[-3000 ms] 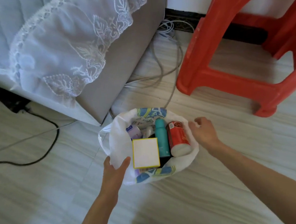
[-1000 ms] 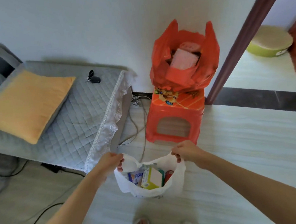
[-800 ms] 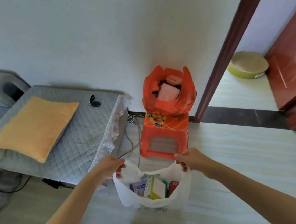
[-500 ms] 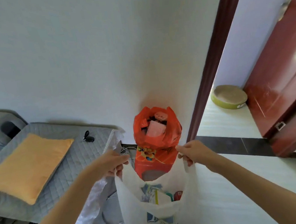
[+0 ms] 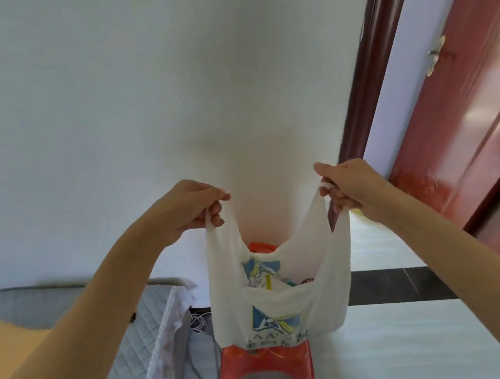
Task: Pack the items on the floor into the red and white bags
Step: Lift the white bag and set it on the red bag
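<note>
White plastic bag (image 5: 280, 302): held up in the air in front of the wall (image 5: 140, 93), hanging between both hands, mouth pulled wide. Blue and yellow print on its near and far sides. Contents only partly seen through the mouth: a yellow-edged item, something teal and something red; none can be identified further.

Left hand (image 5: 193, 206): grip closed, fingers curled round the bag's left handle, which is stretched taut below the fist.

Right hand (image 5: 345, 187): grip closed round the bag's right handle, fingers pinched over the bunched plastic.

Red bag (image 5: 259, 247): only an orange-red tip shows, behind the white bag's mouth; the rest is hidden.

Red plastic stool (image 5: 266, 376): directly below and behind the white bag, against the wall.

Bed (image 5: 129, 341): left of the white bag, grey quilted cover with a lace-edged white drape at its end; a yellow pillow (image 5: 9, 350) lies on it at the far left.

Cables (image 5: 199, 322): between the bed and the stool.

Door frame (image 5: 374, 62): dark wood, right of the white bag; a red door (image 5: 465, 105) stands open beyond it.
</note>
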A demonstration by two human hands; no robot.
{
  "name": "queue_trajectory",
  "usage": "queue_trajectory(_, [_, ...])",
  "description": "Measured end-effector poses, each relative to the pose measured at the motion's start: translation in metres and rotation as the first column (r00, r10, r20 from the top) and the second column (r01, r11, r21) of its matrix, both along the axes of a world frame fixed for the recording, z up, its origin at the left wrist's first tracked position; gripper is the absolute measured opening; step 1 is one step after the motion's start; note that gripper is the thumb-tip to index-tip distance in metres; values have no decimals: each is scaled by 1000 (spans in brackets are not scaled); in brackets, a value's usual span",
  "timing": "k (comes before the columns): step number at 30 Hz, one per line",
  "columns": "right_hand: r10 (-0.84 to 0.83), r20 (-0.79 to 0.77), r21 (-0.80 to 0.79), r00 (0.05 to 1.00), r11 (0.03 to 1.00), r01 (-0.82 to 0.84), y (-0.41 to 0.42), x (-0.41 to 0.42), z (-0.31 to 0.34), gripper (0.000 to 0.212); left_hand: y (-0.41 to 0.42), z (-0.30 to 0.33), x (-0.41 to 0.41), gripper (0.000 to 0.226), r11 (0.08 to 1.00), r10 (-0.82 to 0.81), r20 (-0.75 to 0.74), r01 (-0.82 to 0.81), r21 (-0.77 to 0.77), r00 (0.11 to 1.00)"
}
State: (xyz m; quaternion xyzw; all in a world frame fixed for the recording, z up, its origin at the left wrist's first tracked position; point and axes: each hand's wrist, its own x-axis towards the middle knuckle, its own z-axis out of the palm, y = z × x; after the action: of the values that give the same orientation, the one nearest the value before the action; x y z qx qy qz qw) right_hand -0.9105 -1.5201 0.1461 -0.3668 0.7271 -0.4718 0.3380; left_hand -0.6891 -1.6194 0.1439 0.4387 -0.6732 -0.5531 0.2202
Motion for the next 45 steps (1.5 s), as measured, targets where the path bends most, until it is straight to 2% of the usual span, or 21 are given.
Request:
queue_trajectory(7, [-15, 68, -11, 998, 1000, 15, -94, -30, 0, 31, -83, 4, -50, 15, 997, 77, -35, -77, -11, 996])
queue_trajectory(11, [9, 113, 84, 994, 996, -18, -130, -46, -47, 29, -110, -35, -69, 12, 990, 129, 10, -129, 63, 992])
queue_trajectory(15, [30, 148, 206, 988, 977, -60, -144, -59, -99, 23, -124, -77, -86, 18, 990, 110, 118, -119, 75, 987])
queue_trajectory(19, [52, 256, 153, 965, 984, -94, -157, -60, -114, 23, -131, -103, -93, 24, 978, 169, 150, -185, 100, 974])
queue_trajectory(22, [67, 233, 141, 970, 985, -101, -166, -61, -115, 25, -136, -106, -96, 24, 977, 182, 151, -196, 85, 972])
queue_trajectory(26, [18, 210, 97, 978, 995, -39, -181, -70, -104, 24, -158, -79, -112, 17, 972, 230, 56, -227, -54, 972])
queue_trajectory(30, [-5, 259, -12, 966, 1000, 9, -197, -80, -81, 23, -174, -53, -131, 8, 974, 140, 41, -130, -185, 989])
queue_trajectory(33, [1, 253, -10, 968, 1000, 2, -204, -80, -78, 23, -183, -54, -134, 6, 974, 140, 28, -132, -186, 990])
queue_trajectory(38, [-71, 327, -45, 942, 995, 91, -215, -76, -78, 23, -202, -58, -131, 8, 974, 149, -18, -150, -169, 989])
queue_trajectory(41, [-71, 313, -74, 947, 992, 99, -223, -74, -73, 23, -209, -56, -134, 3, 971, 147, -67, -157, -180, 987])
queue_trajectory(45, [-127, 298, -82, 946, 984, 158, -227, -79, -80, 22, -223, -61, -138, 8, 967, 177, -89, -190, -168, 980])
